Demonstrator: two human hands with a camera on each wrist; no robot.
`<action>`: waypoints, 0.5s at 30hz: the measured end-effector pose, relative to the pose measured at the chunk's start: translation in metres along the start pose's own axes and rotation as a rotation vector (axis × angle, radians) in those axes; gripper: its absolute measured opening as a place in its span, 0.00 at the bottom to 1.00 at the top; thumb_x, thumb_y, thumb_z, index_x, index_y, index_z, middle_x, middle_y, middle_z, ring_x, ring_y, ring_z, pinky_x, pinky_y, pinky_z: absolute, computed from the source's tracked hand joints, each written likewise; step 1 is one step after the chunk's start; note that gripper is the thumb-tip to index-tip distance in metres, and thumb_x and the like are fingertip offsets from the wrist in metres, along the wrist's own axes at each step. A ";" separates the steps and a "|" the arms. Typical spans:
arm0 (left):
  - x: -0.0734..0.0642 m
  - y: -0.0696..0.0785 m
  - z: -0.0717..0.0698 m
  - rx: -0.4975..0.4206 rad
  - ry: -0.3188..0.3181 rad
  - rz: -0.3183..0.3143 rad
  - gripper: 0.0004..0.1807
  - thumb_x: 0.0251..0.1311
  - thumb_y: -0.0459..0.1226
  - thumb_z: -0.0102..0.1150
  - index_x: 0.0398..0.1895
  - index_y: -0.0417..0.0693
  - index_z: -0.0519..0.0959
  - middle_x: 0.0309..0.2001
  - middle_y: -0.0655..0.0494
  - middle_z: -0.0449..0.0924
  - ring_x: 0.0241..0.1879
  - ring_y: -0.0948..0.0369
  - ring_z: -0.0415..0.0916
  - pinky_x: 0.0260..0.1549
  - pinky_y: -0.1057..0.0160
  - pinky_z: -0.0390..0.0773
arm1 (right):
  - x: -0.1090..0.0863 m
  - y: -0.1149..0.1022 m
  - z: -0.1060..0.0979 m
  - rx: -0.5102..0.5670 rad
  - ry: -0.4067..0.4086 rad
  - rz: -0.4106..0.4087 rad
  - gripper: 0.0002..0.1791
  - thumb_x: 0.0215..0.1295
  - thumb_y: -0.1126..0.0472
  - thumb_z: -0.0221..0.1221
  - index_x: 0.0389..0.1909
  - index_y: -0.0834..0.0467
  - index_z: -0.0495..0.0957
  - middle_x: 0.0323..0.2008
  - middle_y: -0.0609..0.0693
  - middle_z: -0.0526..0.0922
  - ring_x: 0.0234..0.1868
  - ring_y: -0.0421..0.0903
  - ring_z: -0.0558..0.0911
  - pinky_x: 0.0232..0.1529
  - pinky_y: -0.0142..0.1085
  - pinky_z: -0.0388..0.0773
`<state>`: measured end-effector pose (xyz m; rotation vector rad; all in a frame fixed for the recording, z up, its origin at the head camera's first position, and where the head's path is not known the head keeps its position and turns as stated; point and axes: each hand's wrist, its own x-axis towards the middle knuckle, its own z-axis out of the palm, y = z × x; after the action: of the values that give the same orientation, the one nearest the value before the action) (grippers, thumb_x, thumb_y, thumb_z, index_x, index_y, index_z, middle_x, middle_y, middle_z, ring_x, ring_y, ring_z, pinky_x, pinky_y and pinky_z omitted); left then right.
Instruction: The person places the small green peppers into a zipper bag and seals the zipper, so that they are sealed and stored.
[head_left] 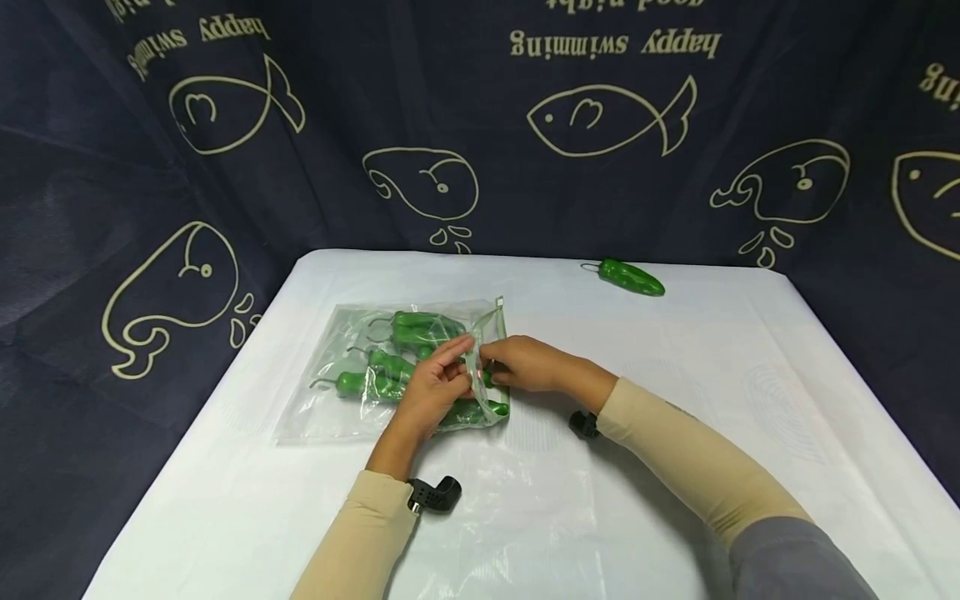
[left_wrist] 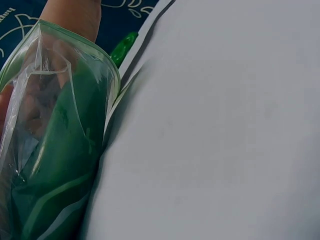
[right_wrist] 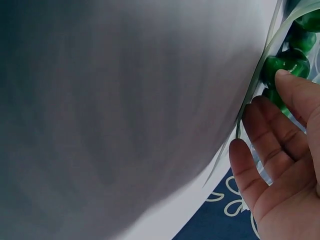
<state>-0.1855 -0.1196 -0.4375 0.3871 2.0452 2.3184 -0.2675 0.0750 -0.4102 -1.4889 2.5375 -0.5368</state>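
3 views: 1 wide from the head, 2 close from the wrists.
The head view looks forward and down over the table (head_left: 675,517) to the printed curtain (head_left: 495,108). The left wrist view sits near the clear bag (head_left: 311,421), which fills its left side; the right wrist view is near the right hand (right_wrist: 290,172), with the curtain at the bottom. The head and left wrist views share the loose pepper (head_left: 633,278); all 3 show the bag's mouth (left_wrist: 95,49).

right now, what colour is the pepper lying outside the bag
The pepper outside the bag is green; the head view shows it best.
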 end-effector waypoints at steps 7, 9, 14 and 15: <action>0.000 0.000 -0.001 0.007 0.004 -0.005 0.31 0.61 0.19 0.49 0.70 0.34 0.67 0.72 0.52 0.60 0.42 0.62 0.73 0.34 0.67 0.83 | 0.003 0.000 0.002 -0.010 0.013 0.016 0.05 0.65 0.62 0.66 0.39 0.53 0.79 0.38 0.44 0.83 0.36 0.39 0.78 0.40 0.36 0.77; -0.001 0.000 -0.001 0.016 0.005 -0.010 0.31 0.61 0.19 0.49 0.70 0.35 0.67 0.72 0.53 0.60 0.42 0.62 0.73 0.34 0.67 0.83 | 0.004 0.001 0.003 -0.015 0.016 0.031 0.05 0.65 0.61 0.66 0.39 0.53 0.79 0.38 0.44 0.83 0.35 0.39 0.78 0.40 0.36 0.77; -0.001 0.000 -0.001 0.017 0.008 -0.014 0.31 0.61 0.20 0.49 0.70 0.36 0.67 0.72 0.54 0.60 0.42 0.60 0.72 0.34 0.66 0.83 | 0.006 0.002 0.006 -0.046 0.024 0.050 0.05 0.65 0.60 0.66 0.36 0.53 0.79 0.33 0.43 0.79 0.31 0.39 0.74 0.35 0.35 0.73; -0.001 0.000 -0.001 0.016 0.008 -0.013 0.31 0.61 0.19 0.50 0.70 0.36 0.67 0.72 0.53 0.60 0.43 0.60 0.72 0.34 0.66 0.83 | 0.006 0.002 0.006 -0.050 0.026 0.047 0.05 0.65 0.60 0.66 0.35 0.54 0.78 0.31 0.43 0.79 0.30 0.40 0.73 0.34 0.36 0.73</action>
<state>-0.1846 -0.1203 -0.4377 0.3646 2.0644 2.3014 -0.2702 0.0696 -0.4166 -1.4436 2.6178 -0.4925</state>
